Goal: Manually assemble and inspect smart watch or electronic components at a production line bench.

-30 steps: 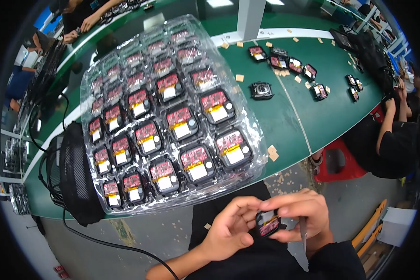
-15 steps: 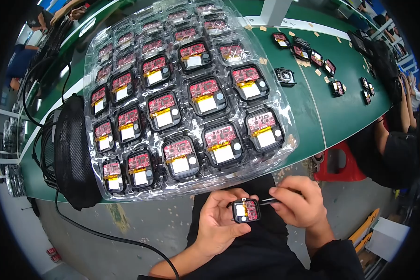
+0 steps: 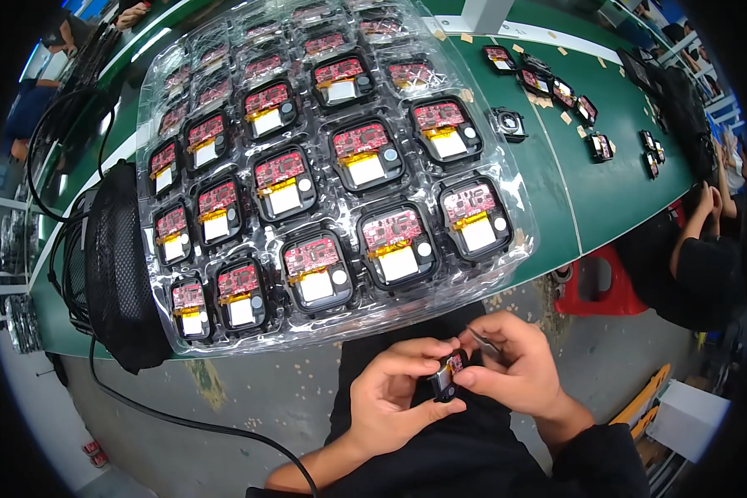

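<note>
You're gripping small black-framed module between thumb and fingers of left hand, palm lying toward eight o'clock of it; right hand, at three o'clock, is pinching slim metal tool, thumb resting against module's right side; module is sitting tilted between both hands; clear tray holding similar units is lying toward eleven o'clock.

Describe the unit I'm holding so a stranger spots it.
Find the big clear tray. Below its near edge, between the left hand and right hand, is a small black-cased unit; unlike the tray's lookalikes, it's held in the air.
</note>
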Motion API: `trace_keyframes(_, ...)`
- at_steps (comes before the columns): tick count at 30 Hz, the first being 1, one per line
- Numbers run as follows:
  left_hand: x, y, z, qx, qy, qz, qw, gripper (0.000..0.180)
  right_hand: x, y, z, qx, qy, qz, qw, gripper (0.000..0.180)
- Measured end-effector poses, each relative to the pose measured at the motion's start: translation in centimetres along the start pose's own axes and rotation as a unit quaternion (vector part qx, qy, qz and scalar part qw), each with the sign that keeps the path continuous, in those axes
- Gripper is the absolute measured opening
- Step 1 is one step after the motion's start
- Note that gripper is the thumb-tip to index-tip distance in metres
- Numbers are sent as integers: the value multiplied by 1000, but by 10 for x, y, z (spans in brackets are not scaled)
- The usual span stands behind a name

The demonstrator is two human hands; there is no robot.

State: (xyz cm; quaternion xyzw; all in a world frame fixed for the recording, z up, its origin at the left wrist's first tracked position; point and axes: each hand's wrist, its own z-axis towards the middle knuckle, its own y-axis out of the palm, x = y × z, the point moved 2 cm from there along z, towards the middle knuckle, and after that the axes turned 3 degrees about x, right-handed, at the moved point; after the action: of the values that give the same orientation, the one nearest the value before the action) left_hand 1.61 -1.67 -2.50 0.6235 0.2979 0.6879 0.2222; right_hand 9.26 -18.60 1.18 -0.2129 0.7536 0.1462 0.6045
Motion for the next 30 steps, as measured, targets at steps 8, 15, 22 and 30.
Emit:
trace_keyframes(8, 8, -8, -2, -31, 16, 235, 971, 52, 3, 12, 2, 2, 89, 98, 991, 31)
trace_keyframes(15, 10, -8, 1, -45, 37, 296, 953, 51, 9, 11, 4, 4, 108, 51, 993, 28)
trace_keyframes(22, 6, -8, -1, -42, 27, 309, 950, 54, 15, 10, 4, 5, 111, 52, 992, 32)
trace_keyframes(30, 4, -9, -2, 66, -71, 8, 995, 58, 2, 3, 5, 88, -232, -217, 944, 32)
